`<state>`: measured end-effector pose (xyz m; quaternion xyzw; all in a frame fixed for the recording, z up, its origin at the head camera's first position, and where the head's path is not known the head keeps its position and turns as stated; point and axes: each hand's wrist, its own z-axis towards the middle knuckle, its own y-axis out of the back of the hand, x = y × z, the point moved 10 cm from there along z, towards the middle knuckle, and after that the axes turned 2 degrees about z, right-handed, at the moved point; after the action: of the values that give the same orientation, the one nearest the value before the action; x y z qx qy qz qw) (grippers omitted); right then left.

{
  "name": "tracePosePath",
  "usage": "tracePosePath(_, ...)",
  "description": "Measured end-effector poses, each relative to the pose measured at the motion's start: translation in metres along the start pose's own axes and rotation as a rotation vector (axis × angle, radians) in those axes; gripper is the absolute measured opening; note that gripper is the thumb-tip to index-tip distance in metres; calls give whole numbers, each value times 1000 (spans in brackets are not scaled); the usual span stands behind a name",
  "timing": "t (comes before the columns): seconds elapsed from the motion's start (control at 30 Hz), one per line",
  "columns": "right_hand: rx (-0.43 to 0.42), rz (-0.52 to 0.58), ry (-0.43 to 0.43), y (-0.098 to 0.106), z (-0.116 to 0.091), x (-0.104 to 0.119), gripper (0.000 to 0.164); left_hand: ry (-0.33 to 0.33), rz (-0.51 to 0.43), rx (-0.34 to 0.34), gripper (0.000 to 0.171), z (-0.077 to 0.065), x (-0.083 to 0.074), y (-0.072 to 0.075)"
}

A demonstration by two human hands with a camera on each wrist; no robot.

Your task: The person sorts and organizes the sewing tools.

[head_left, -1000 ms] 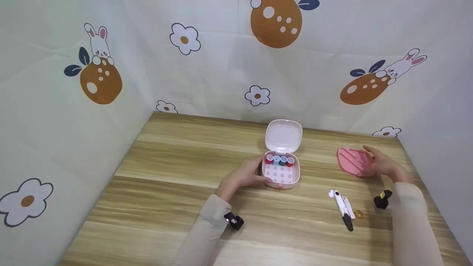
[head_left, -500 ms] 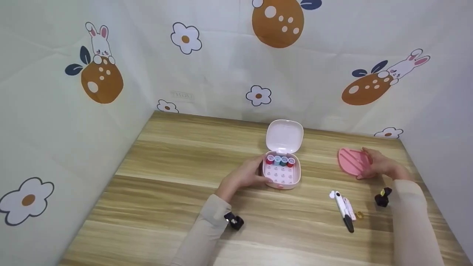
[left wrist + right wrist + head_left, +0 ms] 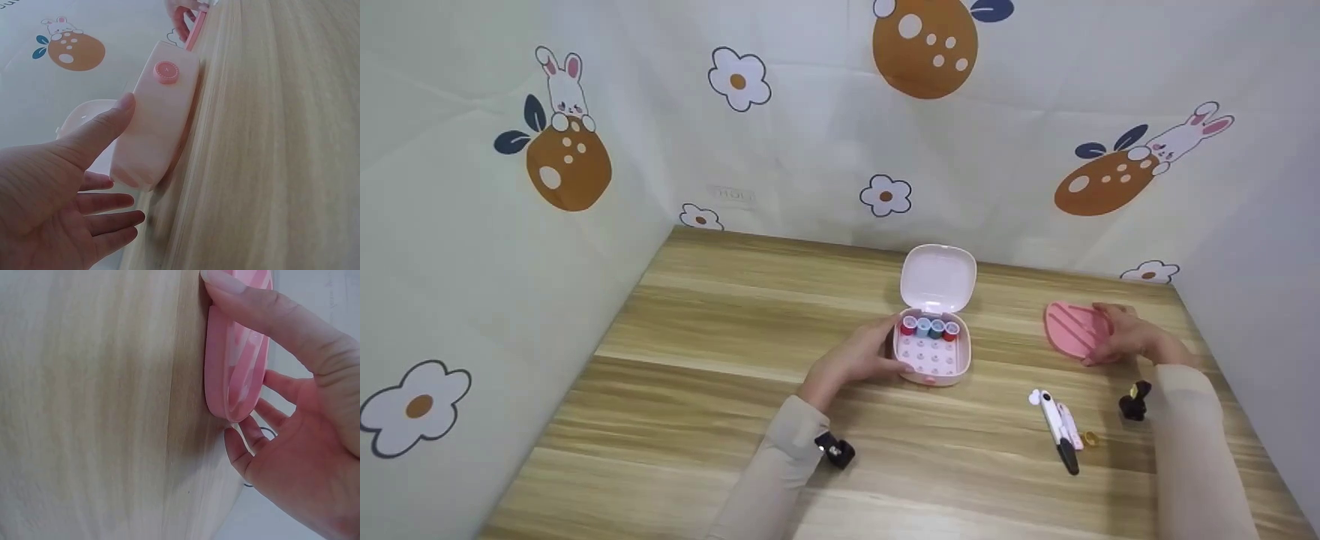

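Observation:
A pink sewing box (image 3: 931, 379) stands with its lid (image 3: 938, 277) up, near the back of the table. A row of thread spools (image 3: 923, 328), red, light blue, teal and red, fills its rear; small pegs show in front of them. My left hand (image 3: 855, 356) holds the box at its left front corner. In the left wrist view the thumb lies on the rim and the other fingers spread beside the wall. To the right, my right hand (image 3: 1129, 335) grips the right edge of a pink slotted tray (image 3: 1072, 330), thumb in front and fingers behind.
In front of the tray lie a pair of white and black thread snips (image 3: 1057, 431), a small pale pink tool (image 3: 1070, 426) and a gold ring, perhaps a thimble (image 3: 1090, 439). A patterned cloth wall (image 3: 810, 150) rises behind the table and along its sides.
My right hand and the pink tray have shifted very slightly. The left hand keeps its hold on the sewing box, which stays in place.

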<state>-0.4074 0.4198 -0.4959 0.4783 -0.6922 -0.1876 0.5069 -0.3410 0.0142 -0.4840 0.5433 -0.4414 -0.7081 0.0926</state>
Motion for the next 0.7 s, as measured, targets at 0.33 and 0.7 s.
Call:
tracePosePath(0.33, -80, 32, -1, 2, -2, -3, 121, -8, -26, -8, 92, 1, 0, -1)
tracePosePath(0.7, -137, 26, -5, 4, -5, -2, 123, 3, -27, 0, 93, 1, 0, 0)
